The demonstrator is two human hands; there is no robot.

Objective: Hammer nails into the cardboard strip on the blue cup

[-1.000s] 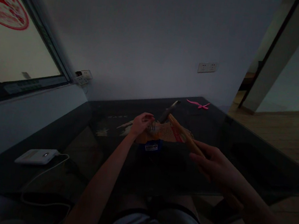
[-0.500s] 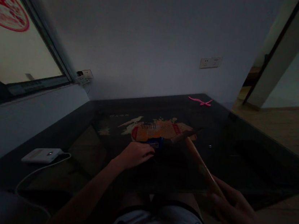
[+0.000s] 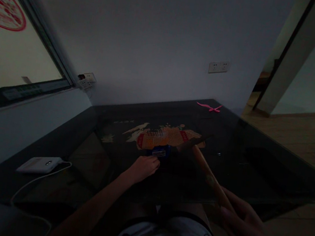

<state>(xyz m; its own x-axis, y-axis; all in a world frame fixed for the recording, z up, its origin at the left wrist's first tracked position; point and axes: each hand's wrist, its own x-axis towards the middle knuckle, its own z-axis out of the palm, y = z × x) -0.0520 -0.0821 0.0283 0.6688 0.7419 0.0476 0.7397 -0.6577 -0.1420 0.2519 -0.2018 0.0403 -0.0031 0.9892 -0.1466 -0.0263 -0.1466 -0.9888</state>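
Note:
My right hand [image 3: 239, 216] is wrapped round the wooden handle of a hammer [image 3: 208, 172], whose dark head is raised at the far end, near the right part of an orange and red packet [image 3: 162, 138]. A blue item with a label [image 3: 159, 151] lies against the near side of that packet. Just in front of the blue item is my left hand [image 3: 144, 168], its fingers curled; whether they grip anything is hidden in the dim light.
On the dark table [image 3: 147, 111], a white power bank [image 3: 41, 165] with a cable sits at the left. A pink ribbon [image 3: 210, 108] lies near the far right corner. Sockets [image 3: 219, 67] are on the wall behind.
My left hand has drawn slightly back from the blue item, showing more of its label. The view has shifted slightly; the hammer stays in my right hand.

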